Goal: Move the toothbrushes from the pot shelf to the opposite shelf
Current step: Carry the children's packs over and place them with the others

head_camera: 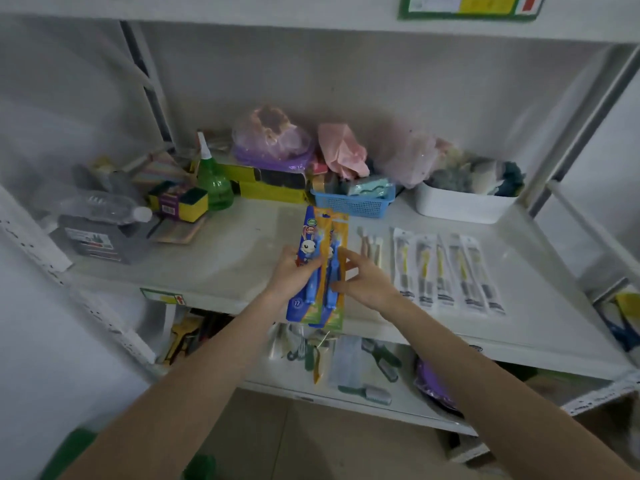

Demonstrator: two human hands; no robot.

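Observation:
Two blue and yellow children's toothbrush packs (pixel 320 237) with a rabbit picture are held upright over the front of the white shelf (pixel 225 258). My left hand (pixel 292 275) grips the left pack from behind. My right hand (pixel 363 280) touches the right pack's edge with thumb and fingers spread around it. On the shelf to the right lie several clear-wrapped toothbrushes (pixel 446 268) in a row. A few loose pale toothbrushes (pixel 371 247) lie between them and my right hand.
At the back of the shelf stand a blue basket (pixel 353 202), a white tub (pixel 464 206) of cloths, a green spray bottle (pixel 214 181), yellow boxes and plastic bags. A plastic bottle (pixel 100 206) lies on a grey box at left. The lower shelf holds brushes and tools.

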